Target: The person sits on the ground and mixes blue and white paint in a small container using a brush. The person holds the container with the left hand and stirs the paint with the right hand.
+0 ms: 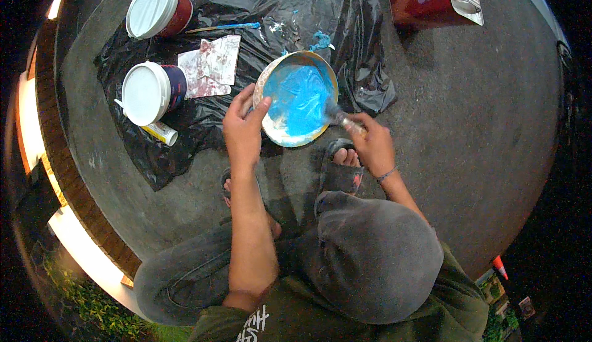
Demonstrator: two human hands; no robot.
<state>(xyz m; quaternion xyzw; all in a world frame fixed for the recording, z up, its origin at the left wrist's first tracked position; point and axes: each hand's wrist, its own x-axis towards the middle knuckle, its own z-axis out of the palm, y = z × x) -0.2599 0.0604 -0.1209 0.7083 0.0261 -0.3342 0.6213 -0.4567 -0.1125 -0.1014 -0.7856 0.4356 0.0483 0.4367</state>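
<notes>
A round bowl with bright blue paint inside is tilted toward me above the black plastic sheet. My left hand grips its left rim, thumb over the edge and fingers behind the outer wall. In my right hand is a paintbrush, held by its handle. The brush's bristles reach the bowl's right inner side, against the blue paint; their tips are hard to make out.
Black plastic sheet covers the ground ahead. On the left stand two white-lidded tubs, a paint-stained paper, a yellow-white tube and a blue-tipped stick. A red tin is at far right. My sandalled feet are below the bowl.
</notes>
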